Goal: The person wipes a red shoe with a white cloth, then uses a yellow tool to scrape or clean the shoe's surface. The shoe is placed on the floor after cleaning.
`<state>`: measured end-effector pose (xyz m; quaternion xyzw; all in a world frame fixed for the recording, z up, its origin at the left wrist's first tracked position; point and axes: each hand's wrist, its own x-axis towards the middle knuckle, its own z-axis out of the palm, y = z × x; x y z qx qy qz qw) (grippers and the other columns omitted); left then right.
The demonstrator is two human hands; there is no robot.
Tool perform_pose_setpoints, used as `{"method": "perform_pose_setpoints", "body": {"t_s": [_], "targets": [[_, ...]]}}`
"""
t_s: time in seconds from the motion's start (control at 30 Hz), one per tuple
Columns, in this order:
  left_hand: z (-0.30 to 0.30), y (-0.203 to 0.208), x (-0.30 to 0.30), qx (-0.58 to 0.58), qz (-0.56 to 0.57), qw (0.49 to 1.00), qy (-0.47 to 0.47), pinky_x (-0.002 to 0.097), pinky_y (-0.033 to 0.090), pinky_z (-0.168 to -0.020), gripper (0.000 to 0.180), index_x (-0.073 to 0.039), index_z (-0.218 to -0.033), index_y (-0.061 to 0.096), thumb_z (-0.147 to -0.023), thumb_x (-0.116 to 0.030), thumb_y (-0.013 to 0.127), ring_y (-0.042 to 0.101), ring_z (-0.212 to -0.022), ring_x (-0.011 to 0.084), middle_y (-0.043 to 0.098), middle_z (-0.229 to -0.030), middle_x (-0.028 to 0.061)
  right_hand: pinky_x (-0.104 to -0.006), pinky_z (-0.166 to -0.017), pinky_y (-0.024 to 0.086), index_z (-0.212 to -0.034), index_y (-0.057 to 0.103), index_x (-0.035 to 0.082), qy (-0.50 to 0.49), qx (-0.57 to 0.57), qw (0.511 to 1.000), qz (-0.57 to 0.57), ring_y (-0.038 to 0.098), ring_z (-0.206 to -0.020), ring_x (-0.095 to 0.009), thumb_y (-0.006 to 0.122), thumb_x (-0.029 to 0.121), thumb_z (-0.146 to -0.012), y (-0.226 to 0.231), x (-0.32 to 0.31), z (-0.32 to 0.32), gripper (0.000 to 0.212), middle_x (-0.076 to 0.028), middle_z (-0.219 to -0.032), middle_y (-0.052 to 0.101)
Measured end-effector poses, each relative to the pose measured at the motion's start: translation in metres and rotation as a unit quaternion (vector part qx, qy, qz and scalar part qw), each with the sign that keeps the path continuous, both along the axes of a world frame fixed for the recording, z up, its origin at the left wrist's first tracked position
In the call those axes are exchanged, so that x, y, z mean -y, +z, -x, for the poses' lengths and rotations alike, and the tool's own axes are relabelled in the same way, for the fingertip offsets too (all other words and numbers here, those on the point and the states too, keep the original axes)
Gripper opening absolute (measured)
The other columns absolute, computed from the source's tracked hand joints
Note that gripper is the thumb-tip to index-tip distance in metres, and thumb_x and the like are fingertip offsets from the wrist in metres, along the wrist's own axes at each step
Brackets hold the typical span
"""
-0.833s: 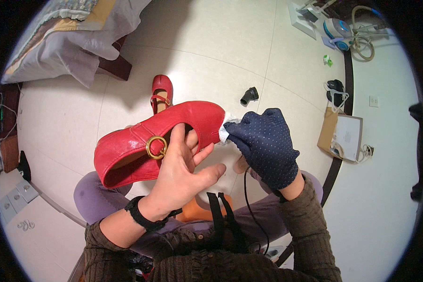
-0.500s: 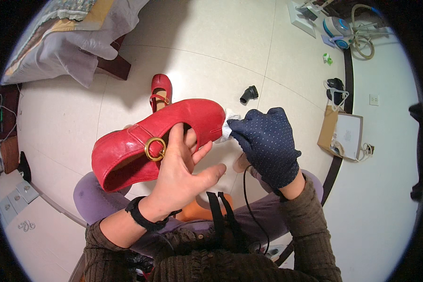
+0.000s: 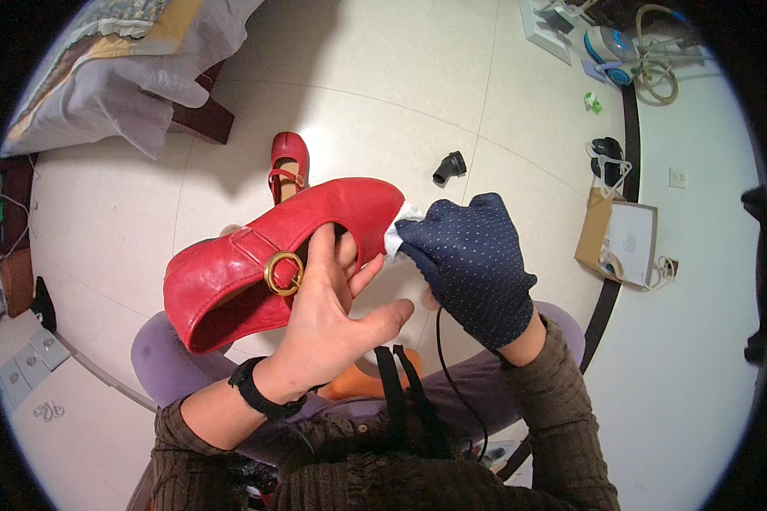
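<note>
closest in: lap w/ purple trousers [image 3: 170, 383] and black straps [image 3: 400, 383] hanging from the chest. just above, left hand [image 3: 328, 315], bare, black band at the wrist, fingers curled into the opening of a red shoe [image 3: 264, 264], holding it up sideways over the lap; gold buckle [image 3: 283, 272] on the strap faces the camera. right hand [image 3: 473, 264] in a dark blue dotted glove pinches a small white cloth [image 3: 398, 230] against the shoe's toe end, cloth touching the leather.

step, as i read it: wiping the toe, mid-job. next move prob needs the left hand to turn the shoe so an unwiped part faces the cloth, grip kept firm inside so it doesn't slip.

farther out on the pale tile floor [image 3: 383, 102]: second red shoe [image 3: 288, 162] standing alone, small black object [image 3: 450, 166] near it, cardboard box [image 3: 618, 238] by the right, bedding [image 3: 119, 60] top left, blue-white device w/ hose [image 3: 622, 43] top right. nothing blocks the hands; the dangling straps and a thin black cord [image 3: 452, 375] sit close under the work.
</note>
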<state>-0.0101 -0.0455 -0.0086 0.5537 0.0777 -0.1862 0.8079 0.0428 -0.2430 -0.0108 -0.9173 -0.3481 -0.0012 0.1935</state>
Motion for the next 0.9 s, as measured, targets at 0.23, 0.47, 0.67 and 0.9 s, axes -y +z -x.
{"method": "perform_pose_setpoints", "body": {"t_s": [0.23,0.47,0.67,0.9], "targets": [[-0.001,0.004,-0.003,0.000,0.014,1.000,0.010,0.0413,0.034,-0.119,0.084,-0.006,-0.145,0.027,-0.077,0.004,0.074,0.044,-0.142,0.0238,0.045,-0.147,0.0129,-0.0377,-0.070,0.038,-0.096,0.077,0.010,-0.033,0.012,0.998,0.043,0.061,-0.073,-0.023,0.081,0.016,-0.071,-0.007,0.009,-0.007,0.026,-0.004,-0.079,0.067],[-0.013,0.012,-0.024,-0.070,0.200,0.977,0.038,0.0431,0.042,-0.116,0.077,-0.003,-0.149,0.028,-0.085,0.002,0.072,0.052,-0.137,0.0278,0.049,-0.148,0.0181,-0.0365,-0.070,0.037,-0.099,0.079,0.011,-0.063,-0.017,0.995,0.077,0.060,-0.068,-0.023,0.075,0.017,-0.085,-0.013,0.018,-0.012,0.016,-0.005,-0.075,0.067],[-0.014,0.015,-0.028,-0.097,0.226,0.969,0.023,0.0436,0.043,-0.116,0.074,-0.004,-0.151,0.027,-0.090,-0.004,0.070,0.051,-0.138,0.0287,0.046,-0.152,0.0193,-0.0353,-0.072,0.041,-0.097,0.080,0.012,-0.107,-0.072,0.991,0.021,0.062,-0.068,-0.024,0.075,0.016,-0.085,-0.011,0.025,-0.015,0.014,-0.006,-0.079,0.071],[-0.016,0.016,-0.027,-0.110,0.230,0.967,0.022,0.0405,0.047,-0.113,0.071,-0.002,-0.150,0.027,-0.091,-0.005,0.068,0.052,-0.138,0.0281,0.046,-0.152,0.0194,-0.0339,-0.069,0.045,-0.099,0.080,0.009,-0.126,-0.117,0.985,-0.016,0.065,-0.071,-0.023,0.075,0.015,-0.086,-0.007,0.031,-0.017,0.015,-0.007,-0.080,0.072]]}}
